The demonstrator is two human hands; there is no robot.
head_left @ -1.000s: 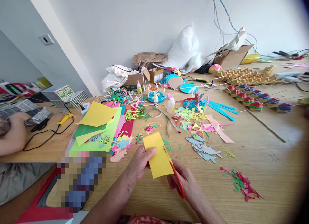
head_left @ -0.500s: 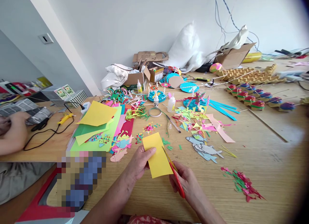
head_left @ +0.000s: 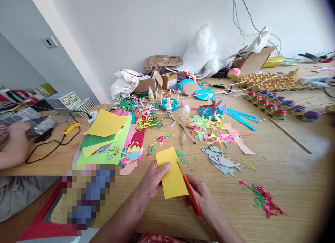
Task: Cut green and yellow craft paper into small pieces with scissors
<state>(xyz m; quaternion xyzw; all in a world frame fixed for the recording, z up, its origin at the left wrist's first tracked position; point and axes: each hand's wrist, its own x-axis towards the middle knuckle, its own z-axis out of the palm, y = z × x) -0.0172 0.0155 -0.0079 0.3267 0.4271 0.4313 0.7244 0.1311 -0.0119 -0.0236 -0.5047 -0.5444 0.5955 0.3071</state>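
My left hand [head_left: 154, 176] pinches a yellow paper rectangle [head_left: 173, 178] by its left edge, thumb on top. In my right hand [head_left: 200, 192] is a pair of scissors [head_left: 193, 197] with red handles; its blades lie along the paper's right edge, pointing away from me. Whether the blades are apart is hard to make out. Beyond the paper lie small green paper bits [head_left: 184, 160] and a heap of tiny coloured paper dots [head_left: 162, 138]. Grey and blue paper fish [head_left: 222, 161] rest to the right of the hands, pink and blue ones [head_left: 129, 167] to the left.
Stacked coloured paper sheets [head_left: 104, 122] lie at left, near another person's arm [head_left: 15, 145] and a yellow glue gun [head_left: 70, 128]. Glue bottles [head_left: 185, 113], a tape roll [head_left: 168, 121] and paper scraps [head_left: 209, 126] stand mid-table. Red and green shreds [head_left: 261, 197] lie at right.
The yellow paper has shifted slightly toward me and turned a little, with my left hand moving along with it. The scissors stay at its right edge. The other person's arm has moved slightly.
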